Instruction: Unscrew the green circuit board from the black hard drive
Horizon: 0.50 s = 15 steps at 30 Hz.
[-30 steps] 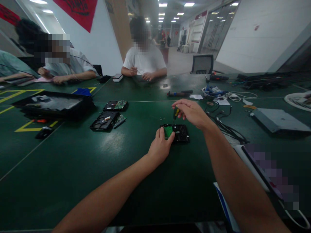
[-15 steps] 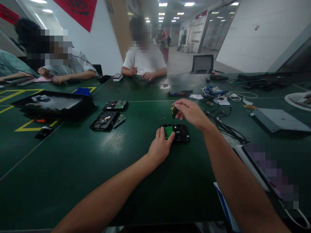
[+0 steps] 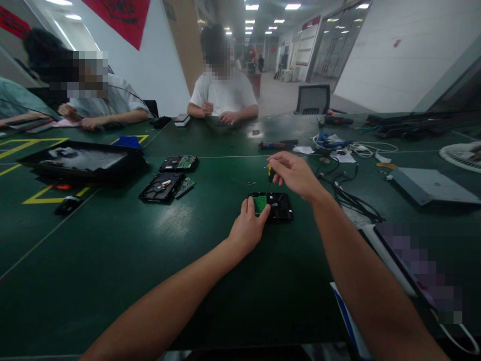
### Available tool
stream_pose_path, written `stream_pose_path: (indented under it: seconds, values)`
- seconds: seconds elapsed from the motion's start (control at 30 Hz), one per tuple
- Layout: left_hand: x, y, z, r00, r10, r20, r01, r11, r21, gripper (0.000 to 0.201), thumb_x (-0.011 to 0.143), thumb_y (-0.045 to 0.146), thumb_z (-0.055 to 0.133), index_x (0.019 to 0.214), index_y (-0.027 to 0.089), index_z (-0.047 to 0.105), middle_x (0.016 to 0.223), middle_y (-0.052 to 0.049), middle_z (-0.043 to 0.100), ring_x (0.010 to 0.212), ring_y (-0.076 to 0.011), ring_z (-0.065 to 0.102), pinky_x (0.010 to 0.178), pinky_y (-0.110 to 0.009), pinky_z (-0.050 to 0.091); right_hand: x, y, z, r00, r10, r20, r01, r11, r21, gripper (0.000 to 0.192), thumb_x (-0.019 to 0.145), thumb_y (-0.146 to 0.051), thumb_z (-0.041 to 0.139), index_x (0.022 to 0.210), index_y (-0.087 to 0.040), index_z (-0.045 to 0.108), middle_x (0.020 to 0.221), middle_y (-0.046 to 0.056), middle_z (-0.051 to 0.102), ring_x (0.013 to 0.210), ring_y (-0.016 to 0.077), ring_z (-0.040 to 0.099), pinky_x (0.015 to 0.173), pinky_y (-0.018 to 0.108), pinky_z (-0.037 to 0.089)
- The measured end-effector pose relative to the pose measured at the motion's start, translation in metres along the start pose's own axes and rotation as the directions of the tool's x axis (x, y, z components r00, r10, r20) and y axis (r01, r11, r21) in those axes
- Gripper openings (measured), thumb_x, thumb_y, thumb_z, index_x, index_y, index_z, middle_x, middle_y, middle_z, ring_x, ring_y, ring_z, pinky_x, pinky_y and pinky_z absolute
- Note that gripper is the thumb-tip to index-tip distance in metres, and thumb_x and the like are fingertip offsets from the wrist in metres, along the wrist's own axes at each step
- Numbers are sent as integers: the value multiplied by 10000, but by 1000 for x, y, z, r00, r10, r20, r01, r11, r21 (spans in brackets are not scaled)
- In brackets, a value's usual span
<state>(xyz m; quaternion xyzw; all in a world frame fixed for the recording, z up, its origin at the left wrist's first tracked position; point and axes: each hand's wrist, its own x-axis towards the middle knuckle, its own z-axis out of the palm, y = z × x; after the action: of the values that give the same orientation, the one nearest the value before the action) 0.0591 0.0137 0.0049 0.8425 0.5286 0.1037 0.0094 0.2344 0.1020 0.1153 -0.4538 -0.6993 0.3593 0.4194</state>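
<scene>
1. Black rectangular hard drive with a green circuit board on its left part: flat on the dark green table mat, mid-table, straight ahead.
2. Left hand: resting on the mat at the near-left corner of the drive, thumb and fingers pressed against the drive's left edge and the green board, steadying rather than enclosing it.
3. Right hand: raised just above the drive's far edge, fingertips pinched together on the small black-and-yellow screwdriver handle; thin shaft pointing down toward the drive's top face, contact at the tip too small to tell.
4. Tiny loose screws: scattered on the mat just beyond the drive's far-left corner.
5. Left of the drive: a wide bare stretch of mat, then an opened black drive casing and a second drive with a green board, both well apart from the working one.
6. Right of the drive: tangle of black cables near, a grey flat metal box farther out.
7. Near side of the drive: open mat down to the table's near edge, crossed only by both forearms.
8. Beyond the drive: a dark long-handled tool lying on the mat, then a seated person in a white shirt at the far edge, hands on the table there.
</scene>
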Motion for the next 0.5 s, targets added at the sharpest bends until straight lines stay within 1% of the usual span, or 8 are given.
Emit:
stream_pose_path:
  seconds: [0.1,0.17,0.27,0.33,0.43,0.5]
  values:
    - [0,-1,2,1000,3,-3,-3,1000,3,616,981,124,477,1554,321,365,1632,-191,278,1505,-413,278,1041,-547,495,1,1,-1,999,35,13,-35,999,37,264,986,-419,516,1123,-256,670,832,28,677,637,152,646,535,297,478]
    - [0,-1,2,1000,-2,-2,2,1000,-1,610,987,138,478,1556,327,362,1633,-191,273,1505,-420,276,1031,-544,502,1,1,-2,1000,22,14,-23,1000,7,258,974,-422,542,1119,-265,686,811,21,668,633,150,628,533,297,464]
    - [1,0,2,1000,-9,8,9,1000,-4,598,989,133,467,1550,323,378,1630,-203,271,1506,-436,271,1029,-536,502,-1,1,-2,1000,-1,0,1,999,-43,240,936,-459,622,1013,-242,690,861,34,691,647,141,618,533,290,458]
    - [1,0,1,1000,-9,17,9,1000,-5,605,985,124,468,1550,321,379,1631,-209,269,1506,-440,269,1029,-534,502,-2,1,-1,1000,6,-14,-7,1000,-24,251,918,-472,652,964,-225,656,911,49,712,636,138,625,508,283,450]
    - [1,1,-1,1000,-14,22,14,1000,-6,615,987,134,475,1557,334,361,1631,-195,271,1507,-432,273,1023,-533,508,-2,0,2,1000,25,5,-25,999,45,256,929,-471,640,998,-226,620,1015,66,735,604,126,631,477,271,445]
    - [1,1,-2,1000,-15,23,15,1000,-6,609,992,138,470,1559,333,360,1629,-195,274,1507,-430,277,1022,-530,511,-1,-3,3,999,39,31,-41,996,77,254,965,-464,580,1032,-224,633,1054,72,734,613,123,646,506,273,478]
